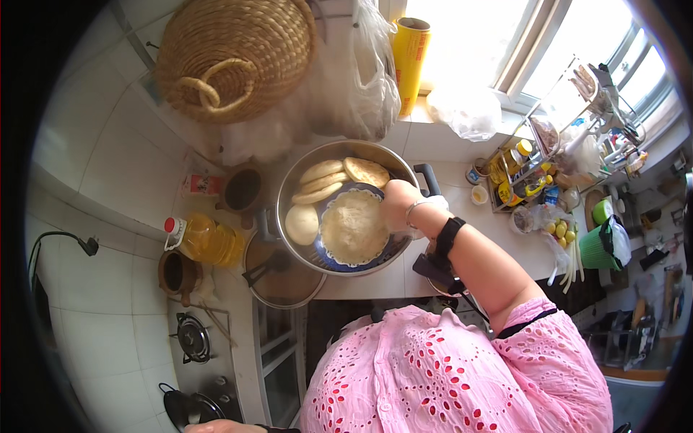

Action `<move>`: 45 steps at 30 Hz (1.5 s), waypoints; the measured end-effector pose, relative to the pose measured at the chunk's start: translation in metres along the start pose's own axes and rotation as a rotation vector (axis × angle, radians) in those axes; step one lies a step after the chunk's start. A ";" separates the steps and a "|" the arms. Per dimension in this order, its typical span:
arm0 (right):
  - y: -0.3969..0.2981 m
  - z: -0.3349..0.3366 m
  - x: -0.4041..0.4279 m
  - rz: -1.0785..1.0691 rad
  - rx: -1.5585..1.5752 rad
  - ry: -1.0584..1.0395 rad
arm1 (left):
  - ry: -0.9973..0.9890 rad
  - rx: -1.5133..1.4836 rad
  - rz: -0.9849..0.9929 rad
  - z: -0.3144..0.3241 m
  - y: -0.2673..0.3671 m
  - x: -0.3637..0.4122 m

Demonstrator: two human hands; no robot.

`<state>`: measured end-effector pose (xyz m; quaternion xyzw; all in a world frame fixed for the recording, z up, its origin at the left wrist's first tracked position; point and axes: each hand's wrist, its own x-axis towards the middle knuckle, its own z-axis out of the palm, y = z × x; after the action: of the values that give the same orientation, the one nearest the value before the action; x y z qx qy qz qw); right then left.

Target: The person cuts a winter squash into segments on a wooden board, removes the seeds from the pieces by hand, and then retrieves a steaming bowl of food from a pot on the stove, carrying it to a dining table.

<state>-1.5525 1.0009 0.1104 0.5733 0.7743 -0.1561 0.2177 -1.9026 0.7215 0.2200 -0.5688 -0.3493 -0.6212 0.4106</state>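
A large steel steamer pot [346, 273] stands on the counter in front of me. In it, a blue-patterned bowl [328, 258] holds a pale, lumpy food [354, 227]. Flat round breads [325, 178] lean along the pot's far left side, with a smooth white bun [301, 224] below them. My right hand [399, 203] is at the bowl's right edge, inside the pot, with a pale cloth or film by the wrist; its fingertips are hidden. At the bottom edge, only part of my left hand [214, 426] shows, near a black pan [187, 408].
A glass lid [287, 284] lies at the pot's lower left. Left of it are an oil bottle [211, 238], brown clay pots [174, 270] and a gas burner [192, 338]. A wire rack [495, 189] with bottles stands right. A woven basket [233, 54] hangs above.
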 end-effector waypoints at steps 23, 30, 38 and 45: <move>-0.043 0.017 -0.042 0.406 0.285 0.151 | -0.399 -0.110 -0.334 -0.058 -0.056 -0.029; -0.041 0.071 -0.081 0.515 0.401 0.536 | -0.643 -0.301 -0.493 -0.066 -0.076 -0.071; -0.071 0.138 -0.185 0.319 1.067 1.099 | -1.089 -0.709 -1.040 -0.012 -0.071 -0.131; -0.092 0.146 -0.222 -0.236 1.750 0.881 | -1.702 -1.437 -1.435 0.069 0.056 -0.230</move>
<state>-1.5628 0.7201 0.0990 0.4580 0.4498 -0.4672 -0.6080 -1.8188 0.7863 -0.0027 -0.5578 -0.3129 -0.1961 -0.7433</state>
